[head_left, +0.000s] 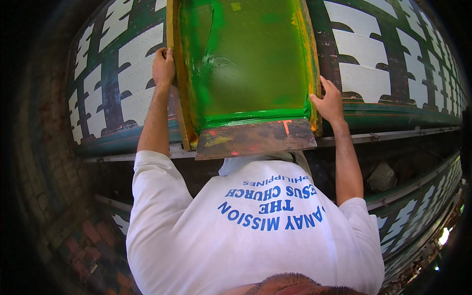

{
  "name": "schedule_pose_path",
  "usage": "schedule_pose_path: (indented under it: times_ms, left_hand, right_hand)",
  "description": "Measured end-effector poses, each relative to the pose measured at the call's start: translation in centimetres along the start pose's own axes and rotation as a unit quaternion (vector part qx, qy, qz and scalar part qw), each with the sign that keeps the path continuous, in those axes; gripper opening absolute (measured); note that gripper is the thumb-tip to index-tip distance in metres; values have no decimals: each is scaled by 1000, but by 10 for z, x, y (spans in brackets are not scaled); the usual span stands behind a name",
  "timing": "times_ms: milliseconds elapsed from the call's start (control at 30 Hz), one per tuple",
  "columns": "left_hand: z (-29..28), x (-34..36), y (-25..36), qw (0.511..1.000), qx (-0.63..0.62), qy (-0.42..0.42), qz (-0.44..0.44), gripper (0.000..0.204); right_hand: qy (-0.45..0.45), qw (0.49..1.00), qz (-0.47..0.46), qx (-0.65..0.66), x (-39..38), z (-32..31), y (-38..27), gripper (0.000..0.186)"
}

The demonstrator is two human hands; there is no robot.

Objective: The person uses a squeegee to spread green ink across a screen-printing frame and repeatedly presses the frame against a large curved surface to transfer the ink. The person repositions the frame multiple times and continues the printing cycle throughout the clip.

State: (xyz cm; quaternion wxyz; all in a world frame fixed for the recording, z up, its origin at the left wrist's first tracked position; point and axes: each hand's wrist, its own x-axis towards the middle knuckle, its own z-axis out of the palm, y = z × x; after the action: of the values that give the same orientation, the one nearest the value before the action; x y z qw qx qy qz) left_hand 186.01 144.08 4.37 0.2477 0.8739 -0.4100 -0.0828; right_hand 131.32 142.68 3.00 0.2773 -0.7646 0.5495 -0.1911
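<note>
My left hand (163,66) grips the left rail of a wooden screen frame (182,98), fingers curled at its edge. My right hand (328,101) holds the opposite side lower down, thumb against the rim. Inside the frame is an olive-green screen (246,64) smeared with bright green, with a thick wet green band along its near end. A paint-stained board (255,138) crosses the frame's near end, just above my white shirt.
A long dark-green table (403,110) carries rows of white cut pieces (359,78) on both sides of the frame. A metal rail (393,135) runs along its near edge. Another similar table (403,226) shows at lower right, a stone (381,177) between them, brick paving (93,231) at left.
</note>
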Motion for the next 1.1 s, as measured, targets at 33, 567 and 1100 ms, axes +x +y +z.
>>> schedule_pose_path:
  times_ms: [33,567,1100]
  left_hand:
    - [3,-1,2,1000,6,-5,0,52]
    - [14,26,-33,990,39,-117,71,60]
    - [22,7,-27,993,-69,-32,89,43]
  right_hand:
    - [-3,1000,10,2,0,2,0,67]
    - [-299,913,-271,53,-70,23,-142,48]
    - [-149,963,-158,-161,-84,58,-203,42]
